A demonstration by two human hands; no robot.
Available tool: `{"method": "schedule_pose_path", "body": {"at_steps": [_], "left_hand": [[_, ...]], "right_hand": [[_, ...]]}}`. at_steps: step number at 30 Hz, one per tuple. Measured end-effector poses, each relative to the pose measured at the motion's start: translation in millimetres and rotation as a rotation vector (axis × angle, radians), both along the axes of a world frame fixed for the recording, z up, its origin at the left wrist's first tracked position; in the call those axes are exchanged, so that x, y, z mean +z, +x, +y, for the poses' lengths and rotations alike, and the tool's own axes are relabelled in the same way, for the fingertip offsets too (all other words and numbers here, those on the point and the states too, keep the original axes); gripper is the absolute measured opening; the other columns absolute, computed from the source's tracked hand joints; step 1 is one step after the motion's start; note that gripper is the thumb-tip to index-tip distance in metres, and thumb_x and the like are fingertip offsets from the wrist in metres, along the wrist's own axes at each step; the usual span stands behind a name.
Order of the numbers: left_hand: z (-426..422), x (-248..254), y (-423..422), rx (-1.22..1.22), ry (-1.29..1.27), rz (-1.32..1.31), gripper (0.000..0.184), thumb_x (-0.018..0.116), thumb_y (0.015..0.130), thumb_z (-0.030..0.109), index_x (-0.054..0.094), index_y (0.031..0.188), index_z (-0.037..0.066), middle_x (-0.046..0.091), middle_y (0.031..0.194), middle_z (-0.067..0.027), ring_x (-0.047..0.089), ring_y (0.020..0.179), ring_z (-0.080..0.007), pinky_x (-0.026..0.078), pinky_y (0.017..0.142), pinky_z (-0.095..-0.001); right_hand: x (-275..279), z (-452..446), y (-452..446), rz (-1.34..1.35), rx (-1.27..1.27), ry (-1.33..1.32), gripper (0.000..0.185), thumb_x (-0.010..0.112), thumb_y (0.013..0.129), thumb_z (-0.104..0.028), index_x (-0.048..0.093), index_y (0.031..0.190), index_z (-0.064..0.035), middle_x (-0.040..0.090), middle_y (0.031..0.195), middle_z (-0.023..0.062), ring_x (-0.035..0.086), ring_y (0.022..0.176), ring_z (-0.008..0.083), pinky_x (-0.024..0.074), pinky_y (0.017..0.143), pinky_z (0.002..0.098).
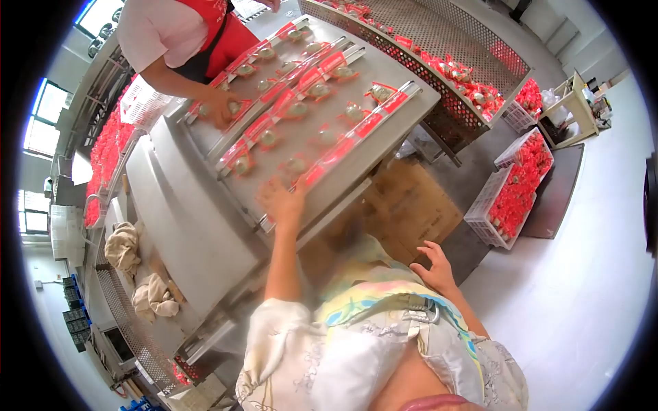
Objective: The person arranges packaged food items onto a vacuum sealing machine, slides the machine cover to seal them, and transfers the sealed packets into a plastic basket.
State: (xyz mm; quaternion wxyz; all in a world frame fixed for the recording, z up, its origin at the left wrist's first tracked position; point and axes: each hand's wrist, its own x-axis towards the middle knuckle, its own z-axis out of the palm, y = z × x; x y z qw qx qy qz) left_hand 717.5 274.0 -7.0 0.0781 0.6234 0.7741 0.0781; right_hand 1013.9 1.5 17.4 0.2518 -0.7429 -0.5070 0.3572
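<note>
My left hand (282,202) reaches over the near corner of the steel machine bed (384,55), fingers spread, a little blurred. It is closest to a red-and-clear pouch (295,164) at the end of the nearest row; whether they touch I cannot tell. Several such pouches, each with a round greyish-green lump inside, lie in rows with their red ends along metal bars (363,127). My right hand (436,267) hangs beside my apron (370,274), holding nothing, its fingers apart and loosely bent.
Across the bed a co-worker's hand (223,106) is at a pouch in the far row. A perforated metal trough (504,61) holds many red pouches. White crates (483,216) of red packets stand on the floor at right. A steel lid (185,198) lies left.
</note>
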Motion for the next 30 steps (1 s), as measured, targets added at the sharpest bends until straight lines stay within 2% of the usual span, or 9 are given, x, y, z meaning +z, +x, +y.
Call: {"method": "schedule_pose_path", "body": {"at_steps": [4, 7, 11, 16, 19, 22, 25, 29, 30], "left_hand": [[22, 5, 25, 0.121, -0.028, 0.025, 0.086, 0.055, 0.073, 0.071, 0.043, 0.133, 0.011, 0.037, 0.135, -0.0278, 0.030, 0.127, -0.0477, 0.025, 0.101, -0.0613], [40, -2, 32, 0.119, -0.031, 0.083, 0.086, 0.056, 0.072, 0.071, 0.046, 0.130, 0.009, 0.041, 0.134, -0.0217, 0.035, 0.125, -0.0443, 0.033, 0.094, -0.0603], [49, -6, 37, 0.031, 0.096, 0.078, 0.079, 0.068, 0.069, 0.061, 0.052, 0.123, 0.007, 0.054, 0.119, -0.0168, 0.048, 0.112, -0.0384, 0.043, 0.088, -0.0521], [69, 5, 44, 0.057, 0.146, -0.091, 0.071, 0.078, 0.062, 0.051, 0.059, 0.112, 0.005, 0.060, 0.102, -0.0142, 0.055, 0.099, -0.0330, 0.047, 0.080, -0.0438], [74, 3, 42, 0.070, 0.182, -0.119, 0.068, 0.081, 0.060, 0.047, 0.060, 0.110, 0.006, 0.061, 0.098, -0.0128, 0.057, 0.093, -0.0311, 0.048, 0.079, -0.0407], [78, -10, 33, 0.060, 0.258, -0.112, 0.067, 0.083, 0.060, 0.045, 0.060, 0.109, 0.006, 0.063, 0.092, -0.0116, 0.060, 0.086, -0.0285, 0.049, 0.076, -0.0394], [86, -4, 25, 0.263, 0.187, -0.350, 0.057, 0.081, 0.067, 0.039, 0.060, 0.108, 0.005, 0.064, 0.089, -0.0094, 0.062, 0.079, -0.0252, 0.051, 0.071, -0.0366], [89, -6, 13, 0.537, 0.509, -1.138, 0.039, 0.067, 0.083, 0.033, 0.059, 0.108, 0.005, 0.063, 0.089, -0.0076, 0.061, 0.075, -0.0186, 0.050, 0.067, -0.0311], [87, 2, 11, 0.588, 0.490, -1.397, 0.034, 0.063, 0.086, 0.032, 0.058, 0.106, 0.005, 0.064, 0.090, -0.0082, 0.062, 0.075, -0.0184, 0.051, 0.065, -0.0311]], "right_hand": [[-10, 71, 38, -0.062, 0.060, 0.066, 0.055, 0.074, 0.073, -0.033, 0.057, 0.119, -0.0082, 0.045, 0.135, 0.0163, 0.045, 0.123, 0.0342, 0.0388, 0.101, 0.0405], [-8, 155, 53, -0.098, 0.176, 0.236, 0.059, 0.075, 0.072, -0.035, 0.056, 0.122, -0.0091, 0.042, 0.136, 0.0186, 0.042, 0.125, 0.0358, 0.0369, 0.102, 0.0427], [-6, 273, 64, -0.202, 0.342, 0.397, 0.072, 0.075, 0.071, -0.042, 0.049, 0.131, -0.0117, 0.031, 0.144, 0.0212, 0.029, 0.131, 0.0439, 0.0279, 0.107, 0.0502], [-11, 400, 63, -0.545, 0.502, 0.373, 0.093, 0.070, 0.064, -0.065, 0.041, 0.139, -0.0174, 0.019, 0.149, 0.0242, 0.019, 0.133, 0.0484, 0.0179, 0.108, 0.0566], [-21, 440, 45, -0.531, 0.537, 0.138, 0.099, 0.067, 0.061, -0.071, 0.039, 0.141, -0.0196, 0.017, 0.149, 0.0256, 0.019, 0.133, 0.0499, 0.0159, 0.108, 0.0574], [-25, 445, 22, -0.477, 0.649, 0.259, 0.081, 0.074, 0.060, -0.061, 0.055, 0.123, -0.0130, 0.033, 0.139, 0.0221, 0.034, 0.123, 0.0451, 0.0292, 0.102, 0.0542], [-24, 461, 20, -0.353, 0.739, 0.272, 0.066, 0.077, 0.060, -0.048, 0.060, 0.109, -0.0079, 0.042, 0.128, 0.0180, 0.043, 0.114, 0.0406, 0.0366, 0.095, 0.0502], [-27, 498, 29, -0.086, 0.704, 0.391, 0.053, 0.079, 0.060, -0.036, 0.061, 0.099, -0.0055, 0.047, 0.120, 0.0153, 0.052, 0.105, 0.0339, 0.0454, 0.086, 0.0427], [-24, 509, 28, 0.027, 0.679, 0.418, 0.046, 0.075, 0.066, -0.041, 0.062, 0.096, -0.0086, 0.054, 0.104, 0.0121, 0.058, 0.088, 0.0289, 0.0484, 0.076, 0.0400]]}}
